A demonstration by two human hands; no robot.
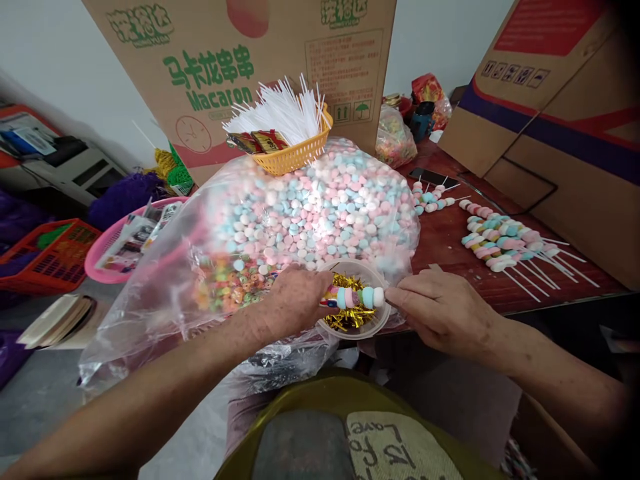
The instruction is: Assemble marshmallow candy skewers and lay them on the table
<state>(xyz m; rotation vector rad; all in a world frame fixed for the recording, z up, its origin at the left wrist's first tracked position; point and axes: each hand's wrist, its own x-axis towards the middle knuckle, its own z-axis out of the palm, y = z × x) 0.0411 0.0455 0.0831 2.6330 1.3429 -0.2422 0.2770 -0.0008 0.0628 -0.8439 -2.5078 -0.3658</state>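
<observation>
My left hand (295, 297) is closed round one end of a candy skewer (357, 297) strung with pink, green, blue and white sweets. My right hand (440, 310) pinches the skewer's other end with its fingertips. The skewer is held level over a small clear plastic bowl (379, 323) that holds gold twist ties (350, 317). Just behind the bowl lies a large clear plastic bag (320, 213) full of pastel round candies, with colourful ring candies at its lower left.
Finished candy skewers (500, 243) lie in a row on the red-brown table (450, 243) to the right. A yellow basket (295, 157) of white sticks sits atop the bag. Cardboard boxes (555, 127) stand behind and right; a pink basin (107, 257) and red basket (45, 257) are left.
</observation>
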